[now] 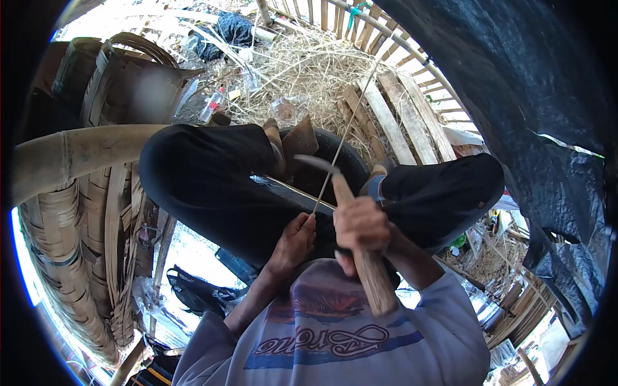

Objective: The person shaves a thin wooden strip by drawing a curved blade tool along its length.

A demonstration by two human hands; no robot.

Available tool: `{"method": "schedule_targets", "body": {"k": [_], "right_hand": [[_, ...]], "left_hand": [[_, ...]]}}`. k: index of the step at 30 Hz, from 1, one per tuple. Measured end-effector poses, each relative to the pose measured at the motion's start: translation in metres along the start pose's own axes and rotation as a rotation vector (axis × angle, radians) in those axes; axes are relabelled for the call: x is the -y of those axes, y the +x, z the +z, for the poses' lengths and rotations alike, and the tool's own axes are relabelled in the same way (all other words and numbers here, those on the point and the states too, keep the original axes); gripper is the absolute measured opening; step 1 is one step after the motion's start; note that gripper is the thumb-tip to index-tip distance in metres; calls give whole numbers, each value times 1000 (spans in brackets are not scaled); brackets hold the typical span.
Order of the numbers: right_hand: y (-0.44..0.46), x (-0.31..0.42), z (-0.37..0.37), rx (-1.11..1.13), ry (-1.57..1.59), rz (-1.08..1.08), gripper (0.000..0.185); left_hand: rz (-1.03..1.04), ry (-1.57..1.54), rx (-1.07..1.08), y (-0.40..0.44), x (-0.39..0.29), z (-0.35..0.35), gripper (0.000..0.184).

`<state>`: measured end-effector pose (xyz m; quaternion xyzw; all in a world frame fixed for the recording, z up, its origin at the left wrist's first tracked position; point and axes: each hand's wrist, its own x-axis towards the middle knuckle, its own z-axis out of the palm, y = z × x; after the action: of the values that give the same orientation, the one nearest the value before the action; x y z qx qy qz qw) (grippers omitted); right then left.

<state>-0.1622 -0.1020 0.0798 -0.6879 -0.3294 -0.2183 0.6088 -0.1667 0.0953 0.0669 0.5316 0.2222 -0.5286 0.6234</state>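
Observation:
My left hand is closed in a pinch on the near end of a thin bamboo strip, which slants up and away to the right. My right hand grips the thick wooden handle of a curved knife. Its hooked blade points left and crosses the strip just beyond my hands; whether the edge touches the strip I cannot tell. Both hands are above my lap, between my bent knees in dark trousers.
A dark round tub or tire lies between my feet. Bamboo pole and woven bamboo baskets stand at left. Ahead are loose shavings, wooden planks and a plastic bottle. Black plastic sheeting hangs at right.

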Motion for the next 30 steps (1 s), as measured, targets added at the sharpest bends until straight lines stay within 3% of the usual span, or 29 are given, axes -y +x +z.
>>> {"method": "schedule_targets", "body": {"k": [1, 4, 11, 15, 17, 25, 27, 30], "right_hand": [[-3, -9, -5, -3, -132, 24, 17], [-7, -30, -9, -127, -118, 109, 17], [-4, -8, -8, -40, -39, 13, 17], [-16, -37, -23, -43, -289, 231, 18], [-16, -40, -21, -77, -285, 245, 20], [-14, -30, -19, -71, -210, 267, 20], [-18, -49, -26, -131, -429, 351, 19], [-27, -58, -21, -287, -328, 435, 16]], "left_hand": [[-3, 17, 18, 1, 1, -1, 24], [-8, 25, 31, -1, -1, 0, 24], [-26, -32, -10, -2, -6, 0, 23], [5, 49, 44, 1, 1, -3, 22], [-3, -75, 17, -2, -4, 0, 21], [-14, -34, 17, -1, -5, -1, 22], [-3, -12, 35, -1, -5, -1, 22], [-27, -35, 26, -4, -12, 1, 23]]}}
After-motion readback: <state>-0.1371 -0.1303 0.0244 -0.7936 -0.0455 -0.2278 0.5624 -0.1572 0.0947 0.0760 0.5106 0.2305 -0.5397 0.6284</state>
